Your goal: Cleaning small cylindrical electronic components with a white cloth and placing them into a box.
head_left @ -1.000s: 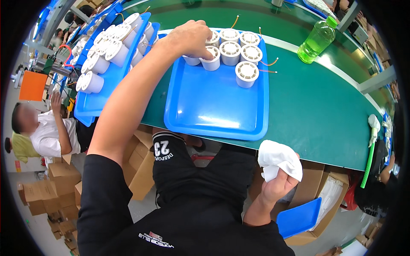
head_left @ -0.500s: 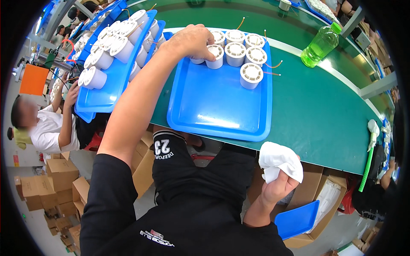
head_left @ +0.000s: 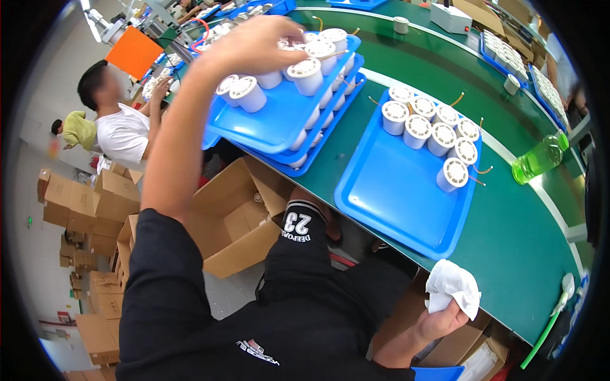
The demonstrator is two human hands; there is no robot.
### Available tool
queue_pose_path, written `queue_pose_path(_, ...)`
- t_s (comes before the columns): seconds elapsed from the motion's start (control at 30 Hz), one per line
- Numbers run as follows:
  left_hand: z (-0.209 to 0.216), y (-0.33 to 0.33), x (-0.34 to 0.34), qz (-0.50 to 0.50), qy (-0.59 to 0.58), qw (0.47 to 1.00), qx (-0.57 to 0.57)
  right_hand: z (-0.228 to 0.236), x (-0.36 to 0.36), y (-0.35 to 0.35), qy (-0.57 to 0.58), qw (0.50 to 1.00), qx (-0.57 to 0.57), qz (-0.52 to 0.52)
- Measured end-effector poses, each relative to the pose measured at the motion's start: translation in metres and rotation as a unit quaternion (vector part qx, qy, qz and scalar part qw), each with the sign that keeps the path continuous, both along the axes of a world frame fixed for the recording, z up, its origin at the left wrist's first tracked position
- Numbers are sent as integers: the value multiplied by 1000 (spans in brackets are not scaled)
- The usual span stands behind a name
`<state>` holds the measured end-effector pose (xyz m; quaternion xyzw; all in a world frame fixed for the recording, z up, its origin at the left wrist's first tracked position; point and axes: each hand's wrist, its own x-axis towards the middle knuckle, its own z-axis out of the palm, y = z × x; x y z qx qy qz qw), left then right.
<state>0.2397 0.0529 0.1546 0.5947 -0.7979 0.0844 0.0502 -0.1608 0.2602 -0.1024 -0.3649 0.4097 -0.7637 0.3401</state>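
Left hand [head_left: 259, 46], grip unclear, seems to be picking cylinders [head_left: 305, 77] near the upper tray's [head_left: 274, 127] far edge, next needing a clean lift; right hand [head_left: 441, 321] pinches cloth [head_left: 451, 286].

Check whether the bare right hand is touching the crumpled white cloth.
Touching: the head view shows the bare right hand gripping the crumpled white cloth from below, its fabric bunched in the grasp.

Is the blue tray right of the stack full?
Partly full: white cylinders occupy the far end of the blue tray; its near floor shows.
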Motion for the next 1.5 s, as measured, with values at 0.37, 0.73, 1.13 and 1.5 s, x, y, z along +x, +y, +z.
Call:
queue_pose_path(0.37,-21,25,98,124,-26,982,140,28,40,-11,6,998,-4,69)
queue_pose_path(0.73,-27,22,109,88,55,988,113,12,63,0,-11,996,9,87)
queue_pose_path(1.13,-44,129,88,-171,627,759,48,55,103,-15,-19,990,-66,122)
queue_pose_path(1.5,-150,212,-19,-63,711,699,47,113,157,-38,601,705,-343,155)
